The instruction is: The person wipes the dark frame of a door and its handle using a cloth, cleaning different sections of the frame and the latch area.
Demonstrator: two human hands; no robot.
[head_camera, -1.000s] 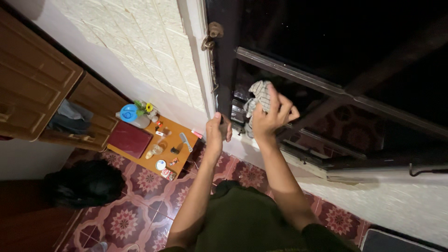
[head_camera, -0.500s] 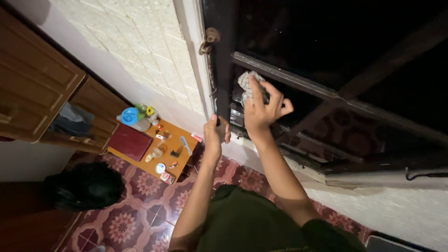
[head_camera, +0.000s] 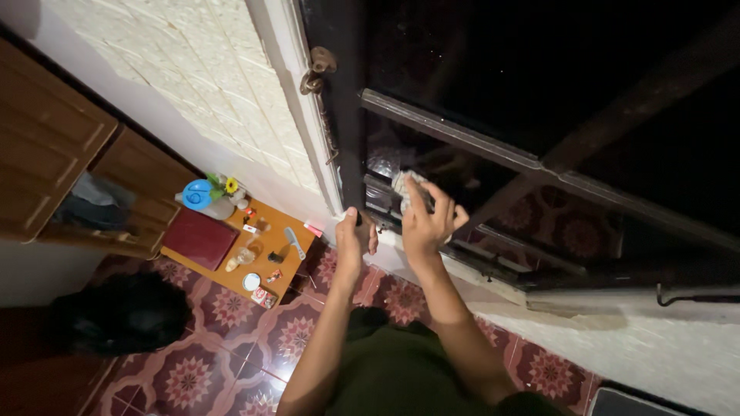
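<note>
My right hand (head_camera: 426, 223) presses a crumpled striped cloth (head_camera: 405, 185) against the lower part of a dark glass window pane (head_camera: 432, 166), close to its bottom rail. My left hand (head_camera: 354, 237) is closed around the lower corner of the dark window frame (head_camera: 348, 115), just left of the right hand. Most of the cloth is hidden under my fingers. A metal latch (head_camera: 314, 71) sits higher up on the frame's edge.
A low wooden table (head_camera: 289, 262) below left carries a red book (head_camera: 199, 239), a comb, a blue pot with flowers (head_camera: 202, 194) and small items. A wooden cabinet (head_camera: 46, 146) stands at left, a black bag (head_camera: 116, 316) on the patterned tile floor. A white sill (head_camera: 617, 304) runs right.
My right hand has dragged the cloth down the glass from near the cross rail to the bottom of the pane. The left hand stays on the frame. The view has shifted slightly.
</note>
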